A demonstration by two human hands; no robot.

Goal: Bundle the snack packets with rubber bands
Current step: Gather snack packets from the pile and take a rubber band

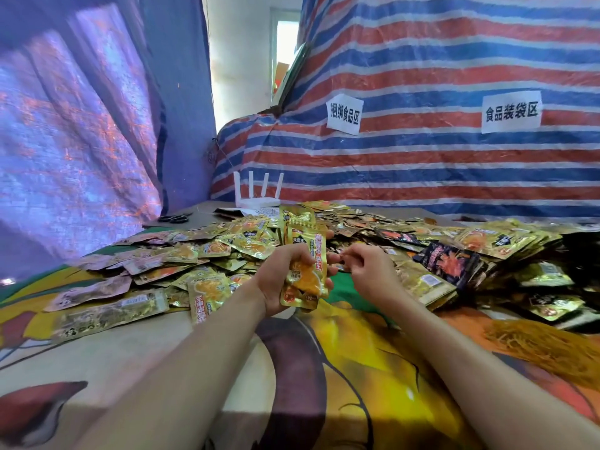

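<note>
Between the hands: a small stack of snack packets stands almost upright. Its long axis runs up and away from the person, and the gold and orange printed face is turned toward the camera.
Left hand: it grips the lower half of the stack from the left and behind. The fingertips curl round the stack's right edge, and the top half rises free above the hand.
Right hand: it sits just beside the stack's right edge at about mid-height. The fingers are curled and the thumb and forefinger are drawn together toward the left fingertips. I cannot tell whether a band is pinched there.
Rubber bands: a tangled yellowish heap that looks like bands lies on the worktop, well out to the right of the right hand and nearer the person than the stack.
Loose packets: a wide spread of them lies beyond and to either side of both hands, with dark packets beyond the right hand.
Deciding relation: the free upper end points away from both hands, so a band would probably go on over the top and down the long axis. The right hand is nearer both that end and the heap, so it seems the one to loop the band while the left steadies the stack.
Risk: the foil faces may fan or slide apart if the left grip loosens.
</note>
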